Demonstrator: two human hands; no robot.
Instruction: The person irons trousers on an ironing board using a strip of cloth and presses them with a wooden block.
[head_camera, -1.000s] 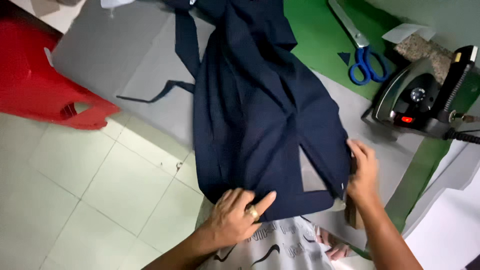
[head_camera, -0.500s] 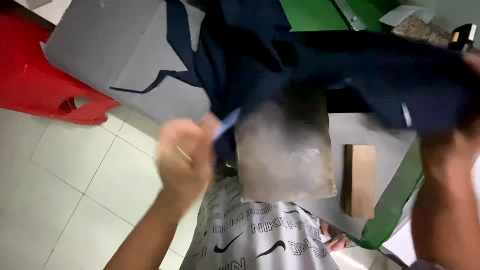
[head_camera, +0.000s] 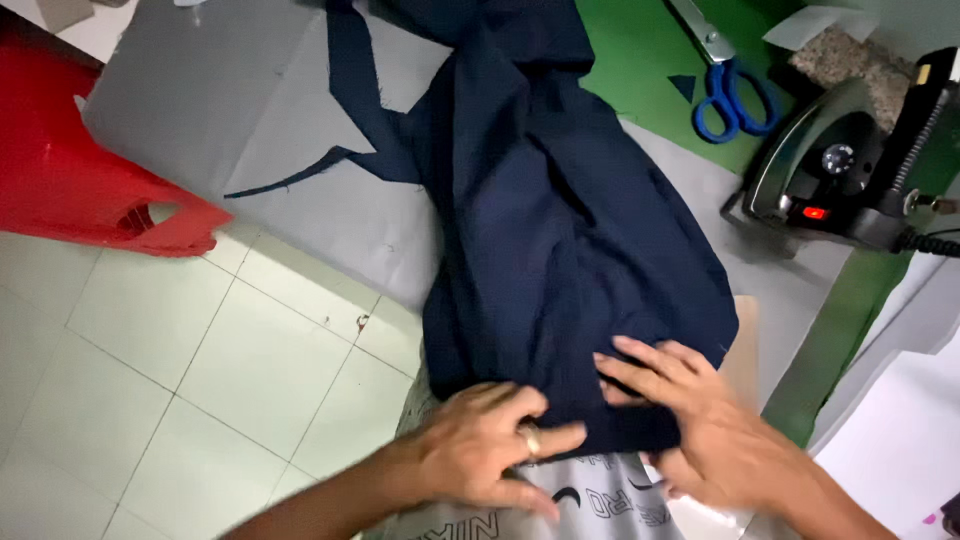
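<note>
A red plastic stool (head_camera: 90, 190) stands on the tiled floor beside a grey-covered worktop (head_camera: 200, 100), where a navy blue garment (head_camera: 560, 230) lies spread, its near edge hanging toward the person. The left hand (head_camera: 480, 445), a ring on one finger, presses flat and open on that hem; the right hand (head_camera: 690, 420), fingers spread, rests open on the cloth just beside it. Farther right, blue-handled scissors (head_camera: 735, 85) lie on a green mat (head_camera: 630, 60), near a black electric iron (head_camera: 850, 170)
</note>
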